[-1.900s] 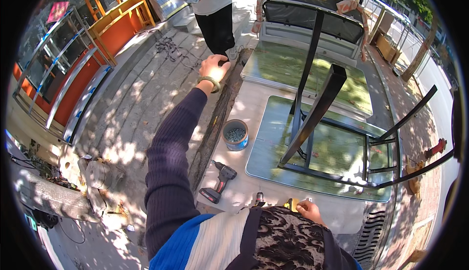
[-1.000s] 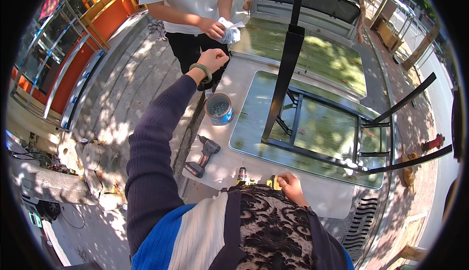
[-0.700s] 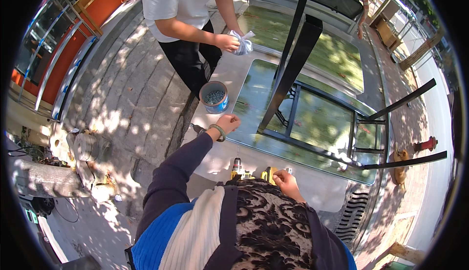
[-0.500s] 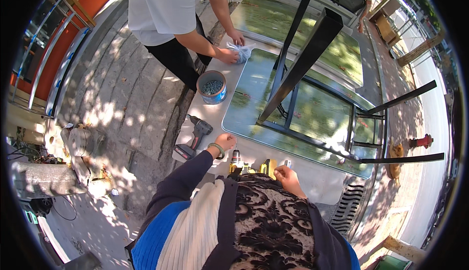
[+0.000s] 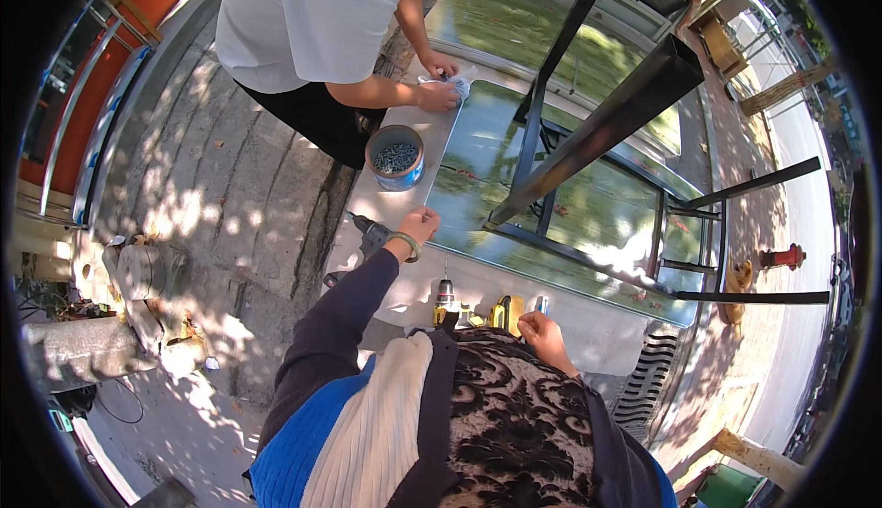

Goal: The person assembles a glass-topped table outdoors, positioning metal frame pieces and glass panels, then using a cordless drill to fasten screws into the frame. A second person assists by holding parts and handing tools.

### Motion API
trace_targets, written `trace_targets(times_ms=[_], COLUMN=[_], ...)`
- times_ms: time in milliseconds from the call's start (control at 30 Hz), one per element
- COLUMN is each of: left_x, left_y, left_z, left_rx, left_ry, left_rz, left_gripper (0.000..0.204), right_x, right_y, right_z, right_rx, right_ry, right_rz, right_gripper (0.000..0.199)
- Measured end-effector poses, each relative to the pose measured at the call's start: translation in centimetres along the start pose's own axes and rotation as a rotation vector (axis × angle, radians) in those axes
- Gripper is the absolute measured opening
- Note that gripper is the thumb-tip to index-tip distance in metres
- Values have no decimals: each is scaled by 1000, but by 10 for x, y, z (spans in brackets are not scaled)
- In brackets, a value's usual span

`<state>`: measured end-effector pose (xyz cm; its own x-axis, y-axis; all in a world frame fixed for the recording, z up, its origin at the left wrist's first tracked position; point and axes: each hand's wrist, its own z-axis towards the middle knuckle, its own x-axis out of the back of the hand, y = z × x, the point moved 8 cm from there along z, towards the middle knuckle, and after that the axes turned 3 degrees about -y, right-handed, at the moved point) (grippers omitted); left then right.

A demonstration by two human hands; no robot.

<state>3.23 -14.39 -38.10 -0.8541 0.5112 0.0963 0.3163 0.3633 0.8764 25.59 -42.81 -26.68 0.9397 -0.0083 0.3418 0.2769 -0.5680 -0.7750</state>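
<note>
Hovering at the glass's edge, the left hand (image 5: 421,224) curls its fingers beside the bucket and drills!
And look at that grip: fingers bent inward, though I cannot tell whether they pinch anything; the grey drill (image 5: 369,231) lies on the table (image 5: 602,335), partly hidden beneath the wrist. Down by the body, the right hand (image 5: 544,335) bunches its fingers close to a yellow tool (image 5: 505,313), its hold unclear too, with the yellow drill (image 5: 446,299) just to the left. Beyond, the screw-filled bucket (image 5: 401,180) stands upright near the glass panel (image 5: 464,219), which carries an upturned black metal frame (image 5: 602,154). At the far-left corner, a co-worker's hands (image 5: 438,96) are on a thin plastic bag (image 5: 462,83)!
</note>
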Motion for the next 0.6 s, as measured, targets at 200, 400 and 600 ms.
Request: trace_targets(times_ms=[200, 400, 600], left_x=[-19, -37, -31], left_y=[23, 14, -26], left_z=[34, 32, 11], left_rx=[-10, -5, 7], left_ry=[-41, -31, -11], left_rz=[45, 98, -63], left_gripper=[19, 21, 20], right_x=[1, -1, -4], right_y=[11, 16, 26], right_z=[-9, -15, -8], right_rx=[-70, -109, -121], right_ry=[62, 81, 72], right_rz=[63, 123, 170], right_gripper=[22, 21, 22])
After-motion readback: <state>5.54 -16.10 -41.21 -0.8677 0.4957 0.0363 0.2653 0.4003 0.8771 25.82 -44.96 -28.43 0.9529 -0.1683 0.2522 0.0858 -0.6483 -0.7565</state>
